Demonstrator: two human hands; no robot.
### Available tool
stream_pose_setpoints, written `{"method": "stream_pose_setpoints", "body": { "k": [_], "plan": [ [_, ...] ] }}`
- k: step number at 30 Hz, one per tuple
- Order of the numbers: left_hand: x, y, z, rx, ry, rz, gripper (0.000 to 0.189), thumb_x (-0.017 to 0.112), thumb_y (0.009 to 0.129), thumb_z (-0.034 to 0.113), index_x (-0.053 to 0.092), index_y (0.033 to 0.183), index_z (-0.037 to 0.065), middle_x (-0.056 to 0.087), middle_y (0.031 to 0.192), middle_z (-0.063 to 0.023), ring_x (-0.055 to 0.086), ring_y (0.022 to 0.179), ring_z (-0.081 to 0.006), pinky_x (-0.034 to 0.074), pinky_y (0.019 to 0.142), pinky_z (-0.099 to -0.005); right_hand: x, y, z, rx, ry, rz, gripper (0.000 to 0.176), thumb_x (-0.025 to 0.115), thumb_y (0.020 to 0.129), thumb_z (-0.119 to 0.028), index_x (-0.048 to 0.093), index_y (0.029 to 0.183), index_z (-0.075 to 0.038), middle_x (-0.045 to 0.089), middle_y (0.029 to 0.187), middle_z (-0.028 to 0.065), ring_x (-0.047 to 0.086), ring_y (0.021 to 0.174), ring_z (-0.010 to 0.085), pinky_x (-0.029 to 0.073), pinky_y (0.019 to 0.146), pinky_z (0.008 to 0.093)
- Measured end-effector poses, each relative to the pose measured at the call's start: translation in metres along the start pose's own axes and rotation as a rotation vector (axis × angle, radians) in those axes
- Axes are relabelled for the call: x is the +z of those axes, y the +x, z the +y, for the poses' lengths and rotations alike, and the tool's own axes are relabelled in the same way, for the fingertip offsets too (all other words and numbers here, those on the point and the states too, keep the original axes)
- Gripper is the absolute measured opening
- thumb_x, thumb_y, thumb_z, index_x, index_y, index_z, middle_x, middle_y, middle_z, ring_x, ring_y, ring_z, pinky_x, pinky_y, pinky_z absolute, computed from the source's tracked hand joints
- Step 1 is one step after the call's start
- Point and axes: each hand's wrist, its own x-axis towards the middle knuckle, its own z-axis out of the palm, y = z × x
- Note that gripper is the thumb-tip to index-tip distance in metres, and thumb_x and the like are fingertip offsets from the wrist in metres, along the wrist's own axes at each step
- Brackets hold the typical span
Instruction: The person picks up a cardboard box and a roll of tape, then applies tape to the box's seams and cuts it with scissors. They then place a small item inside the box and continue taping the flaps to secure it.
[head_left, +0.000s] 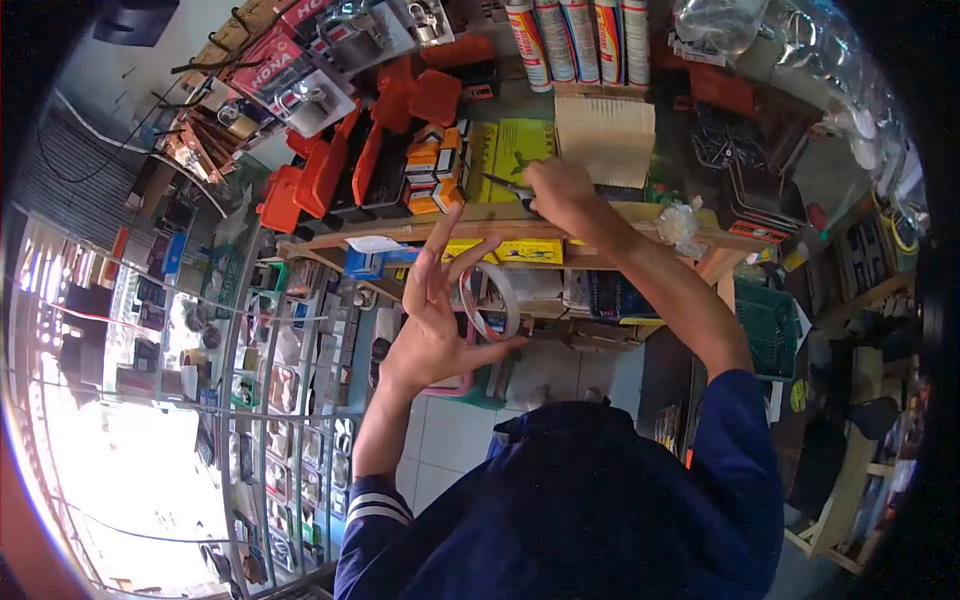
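My left hand (437, 318) is raised in front of me with a roll of clear tape (490, 298) held between thumb and fingers, the other fingers spread upward. My right hand (560, 195) reaches up to the wooden shelf (620, 225) and grips a pair of scissors (508, 184), whose blades point left over yellow packets. Both arms wear dark blue sleeves; the left cuff has white stripes.
Orange and red boxes (340, 175) and small stacked cartons (435, 165) fill the shelf's left part. Sealant tubes (575, 40) stand above, padlock packs (300, 80) hang upper left. A glass display case (290, 400) runs along the left. A green crate (770, 325) sits right.
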Motion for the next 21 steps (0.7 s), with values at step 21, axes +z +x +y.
{"method": "stream_pose_setpoints", "body": {
  "k": [21],
  "plan": [
    [0.006, 0.032, -0.004, 0.181, -0.235, -0.222, 0.128, 0.086, 0.058, 0.06, 0.014, 0.157, 0.021, 0.038, 0.15, -0.0238, 0.041, 0.135, -0.0395, 0.033, 0.111, -0.0411, -0.173, -0.15, -0.075, -0.544, 0.385, 0.475, 0.055, 0.085, 0.072, -0.032, 0.07, 0.119, -0.009, 0.07, 0.104, 0.0058, 0.068, 0.092, 0.0264, 0.051, 0.081, 0.0399]
  ]
}}
